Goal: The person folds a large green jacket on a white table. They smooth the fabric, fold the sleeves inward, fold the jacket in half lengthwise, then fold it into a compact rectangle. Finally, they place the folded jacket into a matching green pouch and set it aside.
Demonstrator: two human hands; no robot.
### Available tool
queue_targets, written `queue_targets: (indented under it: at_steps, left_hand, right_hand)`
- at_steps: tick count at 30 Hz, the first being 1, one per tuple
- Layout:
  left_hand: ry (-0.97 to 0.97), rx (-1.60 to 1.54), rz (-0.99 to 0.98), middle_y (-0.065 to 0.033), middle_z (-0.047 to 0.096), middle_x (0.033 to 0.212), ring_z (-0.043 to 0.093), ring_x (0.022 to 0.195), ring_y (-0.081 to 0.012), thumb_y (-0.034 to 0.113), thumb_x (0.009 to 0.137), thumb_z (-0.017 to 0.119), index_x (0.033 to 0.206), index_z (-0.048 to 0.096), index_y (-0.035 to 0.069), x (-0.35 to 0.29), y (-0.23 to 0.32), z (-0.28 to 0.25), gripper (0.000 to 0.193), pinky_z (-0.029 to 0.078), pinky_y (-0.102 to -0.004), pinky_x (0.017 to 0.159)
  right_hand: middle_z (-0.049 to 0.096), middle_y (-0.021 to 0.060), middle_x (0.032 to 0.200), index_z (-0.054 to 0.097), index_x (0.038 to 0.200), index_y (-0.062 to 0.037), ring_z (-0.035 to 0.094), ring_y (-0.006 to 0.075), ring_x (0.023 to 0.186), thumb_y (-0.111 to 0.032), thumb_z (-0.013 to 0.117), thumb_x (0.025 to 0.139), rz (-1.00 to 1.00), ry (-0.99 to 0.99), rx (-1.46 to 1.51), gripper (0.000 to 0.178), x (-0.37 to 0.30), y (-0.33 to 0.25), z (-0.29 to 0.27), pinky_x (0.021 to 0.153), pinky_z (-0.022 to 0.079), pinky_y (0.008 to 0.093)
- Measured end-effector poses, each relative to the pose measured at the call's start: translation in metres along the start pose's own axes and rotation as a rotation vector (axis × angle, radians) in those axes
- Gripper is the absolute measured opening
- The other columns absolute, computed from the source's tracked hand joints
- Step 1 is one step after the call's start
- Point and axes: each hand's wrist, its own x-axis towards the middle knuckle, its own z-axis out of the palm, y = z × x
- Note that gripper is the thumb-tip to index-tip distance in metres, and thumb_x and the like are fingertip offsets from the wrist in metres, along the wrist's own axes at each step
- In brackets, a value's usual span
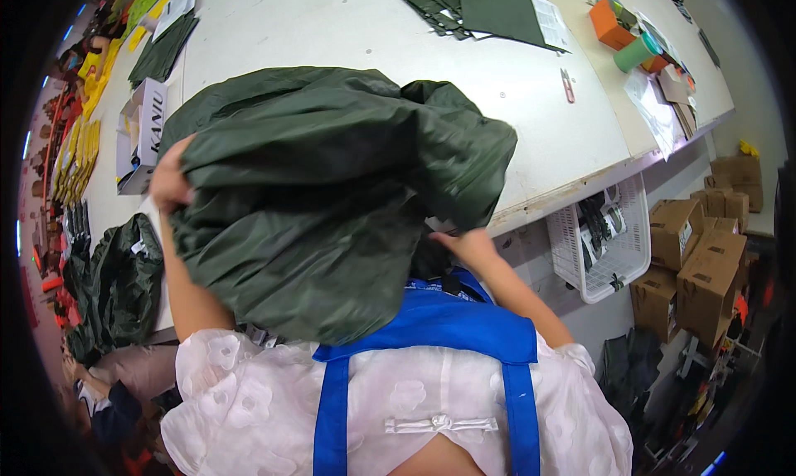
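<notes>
Left forearm rises bare from the lower left of the frame, near vertical, elbow low beside the torso. Left hand sits at centre left, raised, fingers curled tight in a grip, knuckles showing, fingertips hidden. Right forearm comes in from the lower right, angled up and toward centre. Right hand lies just right of centre, lower than the left, palm partly hidden, fingers pointing left; cannot tell whether it grips.
</notes>
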Motion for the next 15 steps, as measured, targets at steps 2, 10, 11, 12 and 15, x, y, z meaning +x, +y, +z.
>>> queue_targets:
  at_steps: [2,10,11,12,15]
  left_hand:
    - [0.174,0.114,-0.040,-0.0180,0.056,0.123,0.056,0.107,-0.0246,0.019,0.051,0.061,0.128,0.047,-0.010,-0.050,0.000,-0.049,0.083,0.040,-0.0326,0.099]
    - [0.842,0.254,-0.279,-0.0193,0.052,0.127,0.054,0.110,-0.0259,0.022,0.062,0.061,0.131,0.045,-0.006,-0.292,-0.053,-0.209,0.076,0.039,-0.0349,0.099]
    - [0.928,0.259,-0.303,-0.0195,0.051,0.128,0.053,0.111,-0.0261,0.023,0.063,0.061,0.131,0.045,-0.006,-0.326,-0.059,-0.219,0.075,0.039,-0.0352,0.099]
    - [1.008,0.280,-0.342,-0.0197,0.051,0.128,0.053,0.111,-0.0263,0.023,0.065,0.061,0.131,0.044,-0.005,-0.357,-0.067,-0.219,0.074,0.039,-0.0355,0.099]
    - [1.093,0.464,-0.481,-0.0202,0.049,0.130,0.052,0.112,-0.0268,0.024,0.069,0.061,0.132,0.044,-0.004,-0.353,-0.108,-0.231,0.072,0.039,-0.0364,0.099]
  right_hand:
    - [0.059,0.0224,0.105,0.048,0.120,-0.0021,0.060,0.0386,0.094,-0.026,0.073,0.072,-0.110,-0.050,-0.085,0.059,0.012,0.010,0.052,0.079,0.049,0.0458]
    - [0.060,0.0171,0.071,0.061,0.097,-0.0021,0.058,0.0284,0.066,-0.013,0.063,0.082,0.003,-0.461,0.067,0.019,0.035,-0.068,-0.055,0.065,0.047,0.0385]
    - [0.062,0.0121,0.072,0.062,0.103,-0.0028,0.058,0.0206,0.068,-0.012,0.063,0.083,0.050,-0.485,0.027,0.022,0.047,-0.096,-0.094,0.064,0.047,0.0335]
    - [0.063,0.0071,0.074,0.063,0.108,-0.0034,0.058,0.0128,0.070,-0.010,0.063,0.083,0.093,-0.512,-0.014,0.026,0.061,-0.123,-0.124,0.064,0.046,0.0284]
    - [0.060,0.0062,0.067,0.060,0.091,-0.0006,0.058,0.0143,0.051,-0.016,0.054,0.090,-0.240,-0.238,0.168,0.017,0.136,-0.144,-0.168,0.050,0.047,0.0283]
